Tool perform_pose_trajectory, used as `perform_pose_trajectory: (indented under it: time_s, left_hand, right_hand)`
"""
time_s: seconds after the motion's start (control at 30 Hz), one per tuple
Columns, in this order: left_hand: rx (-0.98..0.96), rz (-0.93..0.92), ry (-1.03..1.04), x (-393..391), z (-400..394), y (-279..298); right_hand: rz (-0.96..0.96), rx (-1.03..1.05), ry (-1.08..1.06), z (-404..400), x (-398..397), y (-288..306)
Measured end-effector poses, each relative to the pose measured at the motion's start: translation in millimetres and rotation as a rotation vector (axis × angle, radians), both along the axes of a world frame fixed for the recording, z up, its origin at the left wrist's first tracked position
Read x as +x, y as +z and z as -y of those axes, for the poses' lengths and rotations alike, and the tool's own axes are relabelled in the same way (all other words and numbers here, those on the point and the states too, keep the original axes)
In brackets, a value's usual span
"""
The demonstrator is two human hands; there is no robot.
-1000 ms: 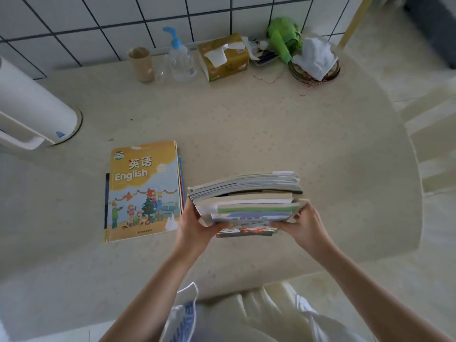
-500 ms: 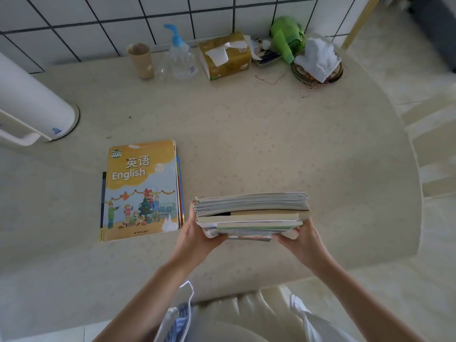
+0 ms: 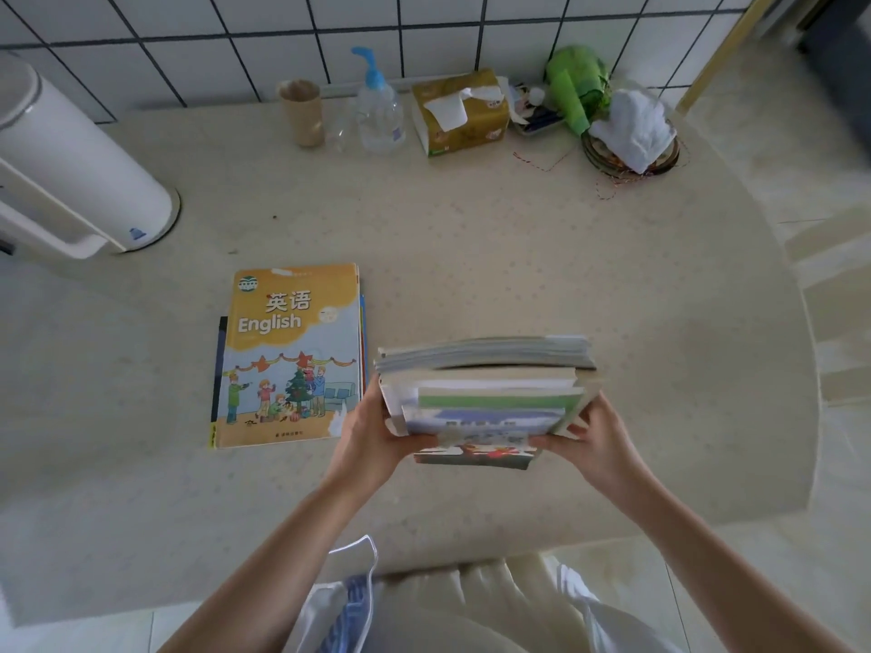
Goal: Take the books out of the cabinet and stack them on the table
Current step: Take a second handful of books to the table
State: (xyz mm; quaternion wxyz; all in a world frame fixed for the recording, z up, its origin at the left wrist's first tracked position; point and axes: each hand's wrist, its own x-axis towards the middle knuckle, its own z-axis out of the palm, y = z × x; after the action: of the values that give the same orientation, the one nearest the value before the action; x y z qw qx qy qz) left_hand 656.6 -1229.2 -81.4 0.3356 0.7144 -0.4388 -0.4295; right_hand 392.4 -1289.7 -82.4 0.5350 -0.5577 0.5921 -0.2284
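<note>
A bundle of several books (image 3: 485,393) is held between both hands above the front of the beige table (image 3: 518,256). My left hand (image 3: 372,431) grips its left end and my right hand (image 3: 591,438) grips its right end. The bundle tilts, so the lower covers show toward me. To its left a small stack lies flat on the table, topped by a yellow English textbook (image 3: 290,355). The cabinet is not in view.
Along the tiled wall stand a cardboard tube (image 3: 301,113), a pump bottle (image 3: 379,110), a tissue box (image 3: 459,113), a green bag (image 3: 577,82) and a white cloth on a dish (image 3: 631,132). A white cylindrical appliance (image 3: 70,167) stands at the far left.
The bundle has tipped again so its lower covers face me, after being held level half a second ago. Both hands keep their hold on its ends.
</note>
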Motion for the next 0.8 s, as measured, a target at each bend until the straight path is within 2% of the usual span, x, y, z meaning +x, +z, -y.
perform_pose_trajectory:
  time_s: [0.13, 0.23, 0.4, 0.57, 0.8]
  left_hand:
    - [-0.018, -0.209, 0.024, 31, 12, 25]
    - [0.021, -0.378, 0.171, 58, 13, 38]
    - [0.056, -0.544, 0.402, 104, 8, 45]
    - [0.157, -0.544, 0.573, 156, 17, 42]
    - [0.324, -0.442, 0.546, 214, 27, 18]
  right_hand:
    - [0.059, 0.024, 0.087, 27, 29, 35]
    - [0.074, 0.045, 0.198, 44, 62, 58]
    - [0.074, 0.203, 0.252, 65, 126, 62]
    - [0.056, 0.414, 0.186, 74, 197, 47]
    - [-0.015, 0.530, 0.118, 72, 260, 21]
